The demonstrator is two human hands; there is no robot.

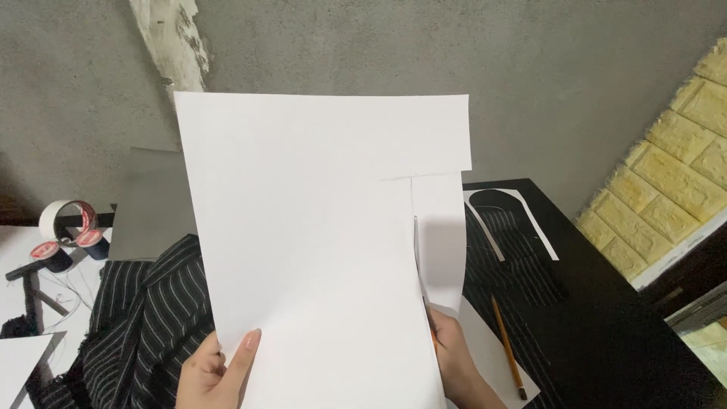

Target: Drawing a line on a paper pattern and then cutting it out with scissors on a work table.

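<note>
Two hands hold things: left hand fingers pinch paper, right hand grips scissors

Soft, even indoor light falls from above and slightly behind, leaving the white paper sheet bright, nearly washed out. The black table swallows detail in shadow. Focus is sharp, with mild stretching at the corners.

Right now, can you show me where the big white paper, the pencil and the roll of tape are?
big white paper [318,250], head view, middle of the sheet.
pencil [507,344], head view, middle of its orange shaft.
roll of tape [59,216], head view, upper left of the ring.
</note>
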